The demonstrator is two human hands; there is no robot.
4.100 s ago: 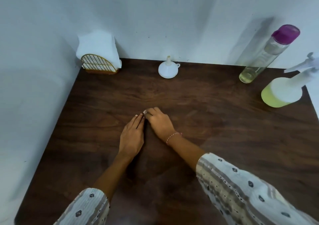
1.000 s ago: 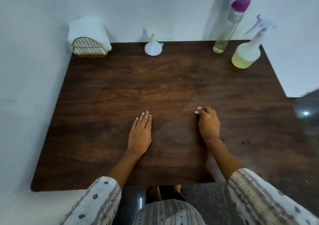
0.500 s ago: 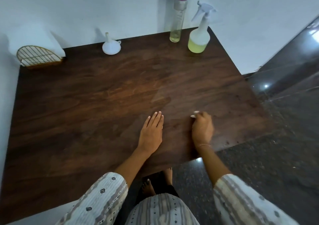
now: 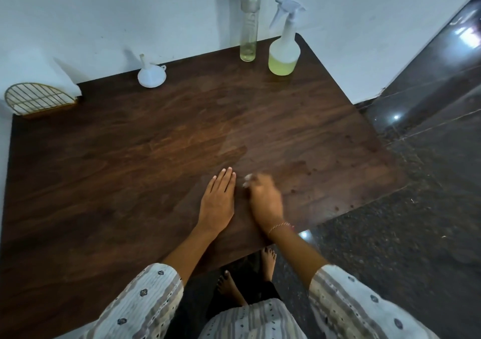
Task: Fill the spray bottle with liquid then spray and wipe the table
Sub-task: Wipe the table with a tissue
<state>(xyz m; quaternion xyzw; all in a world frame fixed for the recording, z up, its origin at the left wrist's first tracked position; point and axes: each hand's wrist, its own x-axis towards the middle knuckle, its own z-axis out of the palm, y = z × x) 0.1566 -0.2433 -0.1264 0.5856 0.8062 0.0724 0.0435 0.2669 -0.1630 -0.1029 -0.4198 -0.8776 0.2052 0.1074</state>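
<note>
The step in hand looks like the wiping. The spray bottle [image 4: 283,52] already stands upright at the far right corner of the worktop [image 4: 104,169], with yellow-green liquid in its lower part. Just beside it stands the tall clear bottle [image 4: 249,26] with a purple cap, nearly drained. The white funnel [image 4: 151,74] sits upside down at the back edge, and the napkin holder [image 4: 36,99] occupies the far left corner.

The left hand [image 4: 217,200] lies flat on the wood, fingers straight and pressed together, palm down, steadying the body. The right hand [image 4: 264,200] sits just beside it, blurred by motion, curled over something small and white that peeks out at the fingertips. That is probably a wad of tissue, though the blur hides its shape, and how tightly the hand closes on it I cannot tell.

A duller, damp-looking patch shows ahead of the hands near the middle. Small dark specks dot the wood to the right, near the front edge.

To wipe well, I would keep the tissue flat under the fingers rather than bunched. Strokes should overlap and follow the grain. The specked area on the right likely needs firmer pressure. Working away from the bottles avoids knocking them over.
</note>
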